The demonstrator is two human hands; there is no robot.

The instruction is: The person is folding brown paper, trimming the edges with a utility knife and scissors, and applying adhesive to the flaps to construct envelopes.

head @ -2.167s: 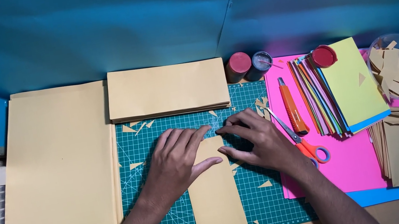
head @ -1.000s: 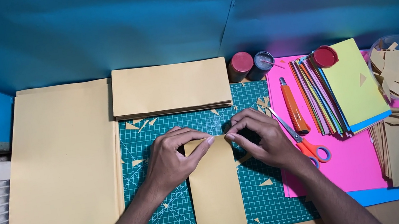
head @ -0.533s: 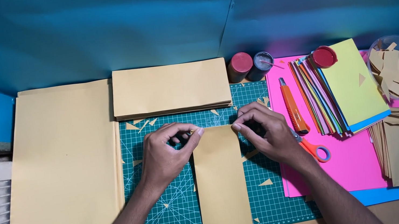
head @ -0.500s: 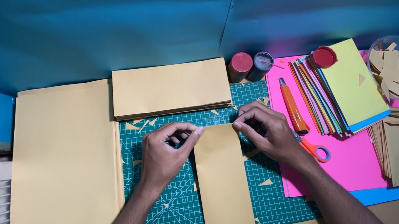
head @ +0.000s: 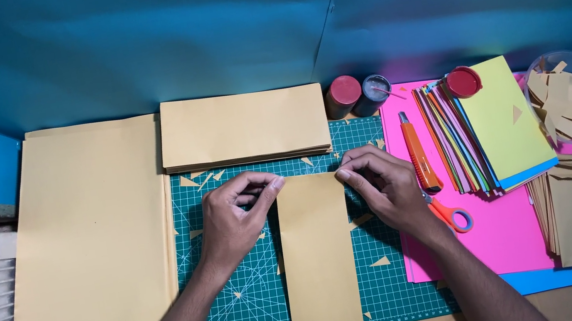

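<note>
Tan paper strip (head: 317,257) lies lengthwise on the green cutting mat (head: 249,308), its lower end past the mat's near edge. I see my left hand (head: 234,220) pinching its top left corner and my right hand (head: 383,186) pinching the top right (fingertips pressed together on the edge). Orange scissors (head: 446,212) lie just beside my right wrist.

Bare forearms, no sleeves, rings or watch.

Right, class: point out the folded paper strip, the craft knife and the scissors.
paper strip (head: 317,257), head view, middle of its flat face
craft knife (head: 419,158), head view, orange handle
scissors (head: 453,217), head view, orange handle loop
</note>
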